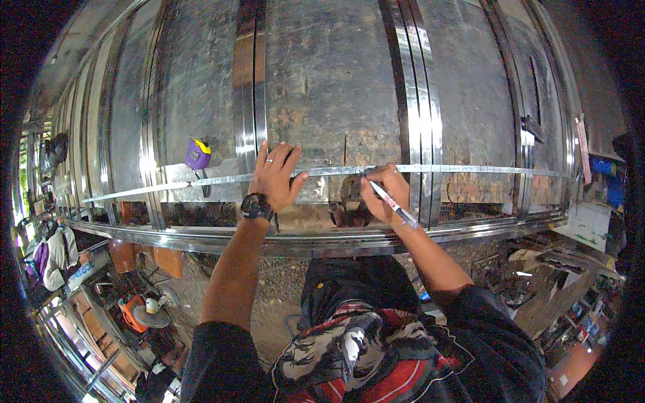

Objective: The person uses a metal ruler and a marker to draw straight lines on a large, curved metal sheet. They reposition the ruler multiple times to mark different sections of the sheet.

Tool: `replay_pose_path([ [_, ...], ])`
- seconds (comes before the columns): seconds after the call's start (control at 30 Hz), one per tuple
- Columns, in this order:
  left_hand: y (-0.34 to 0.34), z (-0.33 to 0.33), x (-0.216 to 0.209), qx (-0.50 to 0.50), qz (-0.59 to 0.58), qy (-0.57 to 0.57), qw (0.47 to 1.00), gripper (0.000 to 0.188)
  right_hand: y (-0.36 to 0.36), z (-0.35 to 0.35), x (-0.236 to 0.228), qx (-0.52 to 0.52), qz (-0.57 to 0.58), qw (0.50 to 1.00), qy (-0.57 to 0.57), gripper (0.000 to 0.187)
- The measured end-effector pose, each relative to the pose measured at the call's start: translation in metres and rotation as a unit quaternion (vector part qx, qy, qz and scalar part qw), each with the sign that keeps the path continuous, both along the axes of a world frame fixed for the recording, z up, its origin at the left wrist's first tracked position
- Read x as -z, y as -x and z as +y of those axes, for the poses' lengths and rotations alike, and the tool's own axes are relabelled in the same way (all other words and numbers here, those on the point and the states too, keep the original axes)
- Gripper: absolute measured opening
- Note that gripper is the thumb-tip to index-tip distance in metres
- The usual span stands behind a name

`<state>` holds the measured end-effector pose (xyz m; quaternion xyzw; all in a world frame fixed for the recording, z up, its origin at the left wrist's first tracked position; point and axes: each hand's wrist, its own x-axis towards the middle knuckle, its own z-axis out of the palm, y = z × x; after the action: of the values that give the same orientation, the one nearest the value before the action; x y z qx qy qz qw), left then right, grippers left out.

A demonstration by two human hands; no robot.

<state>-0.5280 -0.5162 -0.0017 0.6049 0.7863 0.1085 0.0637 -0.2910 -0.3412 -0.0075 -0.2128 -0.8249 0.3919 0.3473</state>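
A long, thin, pale metal strip (463, 168) with small dark marks runs left to right across the worktop. My left hand (277, 176), with a ring and a dark wristwatch (255, 205), presses on the strip, its fingers spread. My right hand (388, 191) is closed round a white pen (396, 205). The pen's tip end is at the strip, partly hidden by my fingers; its back end points down toward my wrist. Left of my left hand, a purple and yellow tape measure (199, 154) rests on the worktop, just beyond the strip.
Shiny metal bars (418, 101) lie lengthwise across the grey worn worktop (329, 87). A metal rail (322, 243) forms its near edge. An orange power tool with a disc (144, 312) sits on the ground at lower left. Scrap pieces (551, 265) are piled at right.
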Motion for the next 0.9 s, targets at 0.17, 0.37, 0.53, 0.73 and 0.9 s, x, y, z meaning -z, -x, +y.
replay_pose_path([
  [0.17, -0.001, 0.001, -0.001, 0.0, 0.0, 0.012, 1.0, 0.056, 0.007, -0.002, 0.005, -0.029, -0.002, 0.999, -0.028, 0.017],
  [0.37, 0.0, 0.001, -0.002, -0.001, -0.005, 0.035, 0.999, 0.056, 0.008, -0.001, 0.001, -0.039, -0.013, 0.998, -0.043, 0.017],
  [0.53, 0.0, 0.001, -0.001, -0.003, -0.007, 0.028, 1.0, 0.057, 0.007, 0.002, 0.003, -0.049, -0.013, 0.997, -0.064, 0.018],
  [0.73, 0.001, -0.002, 0.001, -0.004, -0.003, 0.028, 1.0, 0.057, 0.011, -0.005, -0.01, -0.023, -0.024, 0.999, -0.002, 0.017],
  [0.9, 0.001, 0.0, 0.0, -0.005, -0.016, 0.022, 1.0, 0.058, 0.023, -0.008, 0.001, -0.057, -0.025, 0.998, 0.018, 0.017],
])
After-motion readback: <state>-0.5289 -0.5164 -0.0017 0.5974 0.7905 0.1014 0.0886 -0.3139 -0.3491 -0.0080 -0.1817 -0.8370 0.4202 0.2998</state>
